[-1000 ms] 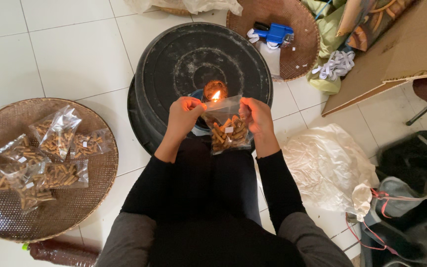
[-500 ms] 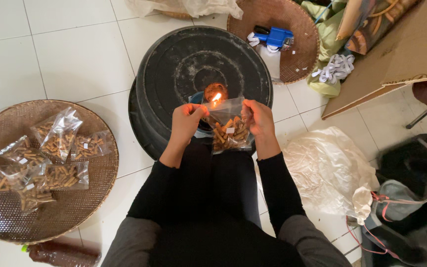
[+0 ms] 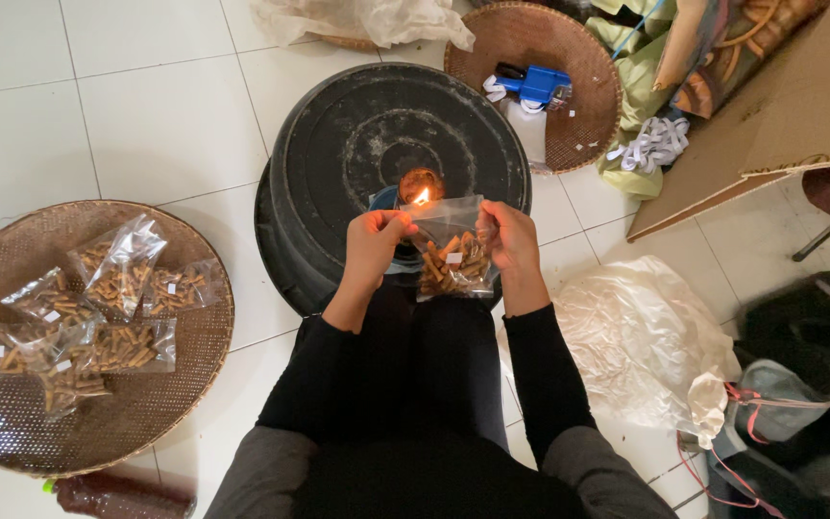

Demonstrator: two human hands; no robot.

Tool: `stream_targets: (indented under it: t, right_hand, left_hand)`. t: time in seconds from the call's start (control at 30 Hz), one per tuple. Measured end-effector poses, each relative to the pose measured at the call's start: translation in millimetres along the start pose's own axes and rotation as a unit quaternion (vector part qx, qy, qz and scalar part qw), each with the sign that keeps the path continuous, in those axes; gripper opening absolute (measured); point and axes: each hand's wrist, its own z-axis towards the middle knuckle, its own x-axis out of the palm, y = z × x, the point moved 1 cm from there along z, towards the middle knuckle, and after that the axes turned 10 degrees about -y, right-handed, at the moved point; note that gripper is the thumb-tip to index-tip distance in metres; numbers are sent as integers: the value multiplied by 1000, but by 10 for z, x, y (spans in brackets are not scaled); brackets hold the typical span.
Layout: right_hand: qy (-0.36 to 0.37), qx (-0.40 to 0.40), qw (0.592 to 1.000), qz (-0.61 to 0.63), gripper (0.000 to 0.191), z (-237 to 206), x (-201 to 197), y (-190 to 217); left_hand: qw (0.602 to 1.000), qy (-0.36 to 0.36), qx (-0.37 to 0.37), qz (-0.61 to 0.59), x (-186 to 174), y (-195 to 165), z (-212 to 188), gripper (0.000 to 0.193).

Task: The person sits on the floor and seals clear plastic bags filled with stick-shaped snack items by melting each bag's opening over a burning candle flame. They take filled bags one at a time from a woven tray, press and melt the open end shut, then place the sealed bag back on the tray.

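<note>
My left hand and my right hand pinch the two upper corners of a small clear plastic bag filled with brown stick-shaped snacks. The bag's top edge is held at a small flame burning on a candle. The candle stands in the middle of an upturned black round tub on the white tile floor. My black sleeves reach up from the bottom of the view.
A woven round tray at left holds several filled snack bags. Another woven tray at the back holds a blue tool. A white plastic sheet, cardboard and dark bags lie at right.
The bag's top edge has shifted a little along the flame; both hands stay at the candle, gripping the bag's corners.
</note>
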Motion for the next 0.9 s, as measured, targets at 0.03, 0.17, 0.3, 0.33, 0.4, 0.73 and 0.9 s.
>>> stream_targets:
  t: [0.03,0.17,0.3,0.33,0.4,0.73,0.9]
  right_hand:
    - [-3,3,1000,1,13,5,-2,7]
    - [-8,9,1000,7,12,8,-21,40]
    - [-10,1,1000,-25,15,15,-50,62]
    - [-9,1,1000,-8,14,22,-51,66]
    - [-10,2,1000,26,12,38,-54,65]
    - [-9,4,999,33,14,158,-158,78]
    - [-1,5,999,43,13,214,-202,69]
  left_hand:
    - [1000,0,10,-5,10,8,0,24]
    - [1000,-20,6,2,61,27,-12,24]
    - [999,-37,10,11,111,31,-24,25]
    - [999,-42,15,18,120,29,-25,25]
    - [999,-38,16,6,139,28,-30,26]
    - [995,-80,30,56,255,22,-52,24]
    - [997,-64,39,19,283,90,-7,22]
